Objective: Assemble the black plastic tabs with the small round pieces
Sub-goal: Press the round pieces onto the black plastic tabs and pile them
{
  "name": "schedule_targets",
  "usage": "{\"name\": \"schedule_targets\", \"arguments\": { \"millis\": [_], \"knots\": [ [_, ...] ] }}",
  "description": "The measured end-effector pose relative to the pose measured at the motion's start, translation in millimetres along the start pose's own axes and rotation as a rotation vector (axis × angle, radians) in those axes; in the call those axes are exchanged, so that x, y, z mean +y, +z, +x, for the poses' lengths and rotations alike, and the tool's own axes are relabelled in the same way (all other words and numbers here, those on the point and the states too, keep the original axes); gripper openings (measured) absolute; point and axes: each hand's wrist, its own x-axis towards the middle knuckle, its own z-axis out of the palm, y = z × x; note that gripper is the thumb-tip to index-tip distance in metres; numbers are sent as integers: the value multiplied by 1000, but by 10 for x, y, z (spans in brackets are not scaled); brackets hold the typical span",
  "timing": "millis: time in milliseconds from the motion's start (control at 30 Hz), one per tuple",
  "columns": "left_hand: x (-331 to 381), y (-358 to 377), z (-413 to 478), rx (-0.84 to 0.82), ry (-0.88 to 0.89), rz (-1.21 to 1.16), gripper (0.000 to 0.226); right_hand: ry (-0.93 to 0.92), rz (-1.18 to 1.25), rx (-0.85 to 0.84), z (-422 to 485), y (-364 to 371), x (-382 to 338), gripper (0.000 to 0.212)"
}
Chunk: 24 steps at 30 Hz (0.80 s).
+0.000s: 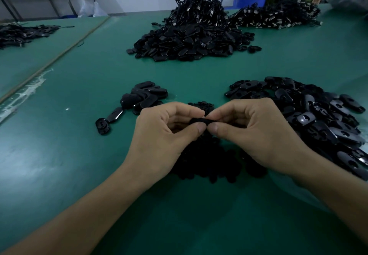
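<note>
A black tab (199,121) is pinched between the thumb and the bent first finger of the left hand (165,133). The same tab is pinched from the other side by the thumb and first finger of the right hand (256,133). The two thumb tips are side by side and nearly touch. The fingers (245,109) of both hands are curled in tight, so little of the tab can be seen (whether a round piece is on it cannot be told). The tab is held up in the air, just above a dark heap of small round pieces (209,163). This heap lies on the green table (59,155), under and between the wrists.

Just to the right of the right hand, a wide pile of loose tabs (318,119) is spread out, and it reaches the right edge of the view. To the left of the left hand, a small pile of tabs (145,95) is seen, with two single tabs (102,125) lying a bit apart from it. Bare green table is left open to the left of these and close in, around the person's arms. A long seam (55,59) runs across the table on the far left, with white smears (25,89) beside it. Further back, well apart from the hands, a big heap of black parts (191,39) is piled and topped with black cords (199,3). More cords (278,15) lie behind it on the right.
</note>
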Motion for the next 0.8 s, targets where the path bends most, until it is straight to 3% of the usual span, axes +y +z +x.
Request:
{"name": "schedule_targets", "arguments": {
  "millis": [433, 800],
  "knots": [
    [-1, -25, -1, -4, 15, 49, 18, 25, -105, 44, -15, 62, -55, 15],
    [35, -45, -12, 27, 31, 124, 31, 25, -117, 35, -32, 84, -107, 12]
  ]
}}
